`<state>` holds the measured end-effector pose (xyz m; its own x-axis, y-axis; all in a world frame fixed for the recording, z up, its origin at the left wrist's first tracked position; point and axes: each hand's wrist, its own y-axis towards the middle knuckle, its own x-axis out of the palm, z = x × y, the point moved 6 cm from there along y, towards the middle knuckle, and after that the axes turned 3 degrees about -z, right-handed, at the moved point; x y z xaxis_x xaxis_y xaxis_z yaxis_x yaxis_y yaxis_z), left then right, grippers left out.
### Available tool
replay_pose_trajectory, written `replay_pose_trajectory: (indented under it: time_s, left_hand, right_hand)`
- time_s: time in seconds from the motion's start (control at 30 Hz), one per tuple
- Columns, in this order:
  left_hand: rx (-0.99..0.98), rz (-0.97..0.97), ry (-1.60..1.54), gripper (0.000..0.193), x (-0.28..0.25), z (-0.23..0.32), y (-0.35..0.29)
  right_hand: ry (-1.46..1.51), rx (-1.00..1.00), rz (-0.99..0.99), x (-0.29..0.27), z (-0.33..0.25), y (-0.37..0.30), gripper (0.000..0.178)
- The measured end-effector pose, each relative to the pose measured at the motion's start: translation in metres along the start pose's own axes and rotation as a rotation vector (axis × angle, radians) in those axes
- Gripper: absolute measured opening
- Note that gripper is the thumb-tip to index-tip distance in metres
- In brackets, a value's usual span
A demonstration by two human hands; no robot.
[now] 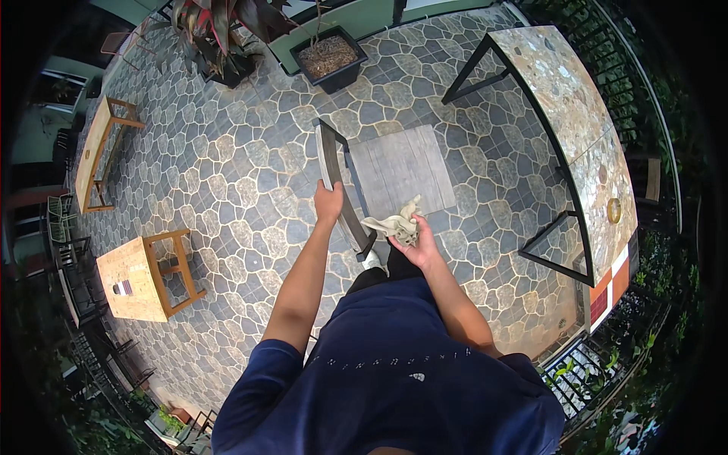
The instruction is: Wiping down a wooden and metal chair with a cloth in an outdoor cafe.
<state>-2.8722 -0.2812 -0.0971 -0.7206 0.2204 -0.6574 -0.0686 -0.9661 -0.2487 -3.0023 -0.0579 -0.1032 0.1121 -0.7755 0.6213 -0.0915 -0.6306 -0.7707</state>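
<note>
A chair with a grey wood-plank seat (402, 168) and a black metal frame stands right in front of me. My left hand (328, 203) is closed round the top edge of its grey backrest (334, 163), about midway along. In my right hand (419, 246) is a crumpled beige cloth (398, 226), gripped between thumb and fingers. The cloth hangs loosely over the near edge of the seat, close to the backrest; whether it touches the chair I cannot tell.
A long stone-topped table (565, 98) on black legs stands to the right, with a round brownish dish (613, 211) on it. Wooden tables (129, 280) stand at left. Potted plants (330, 61) line the far wall. Irregular stone paving (235, 159) covers the ground.
</note>
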Motion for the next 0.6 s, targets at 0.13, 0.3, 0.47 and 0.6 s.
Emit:
replay_pose_trajectory:
  time_s: [0.13, 0.3, 0.47, 0.6]
  left_hand:
    - [-0.185, -0.430, -0.066, 0.054, 0.003, -0.019, 0.036]
    - [-0.078, -0.177, -0.258, 0.060, -0.006, 0.038, 0.077]
    - [0.013, -0.050, -0.011, 0.044, 0.004, 0.088, 0.102]
    - [-0.081, -0.095, -0.072, 0.035, -0.003, 0.094, 0.096]
  right_hand:
    - [-0.064, 0.062, 0.015, 0.053, 0.004, 0.064, 0.032]
    - [-0.435, -0.066, -0.064, 0.129, -0.013, 0.141, 0.029]
    - [-0.875, -0.634, -0.178, 0.184, -0.028, 0.206, 0.033]
    - [-1.195, -0.844, -0.281, 0.203, -0.033, 0.214, 0.027]
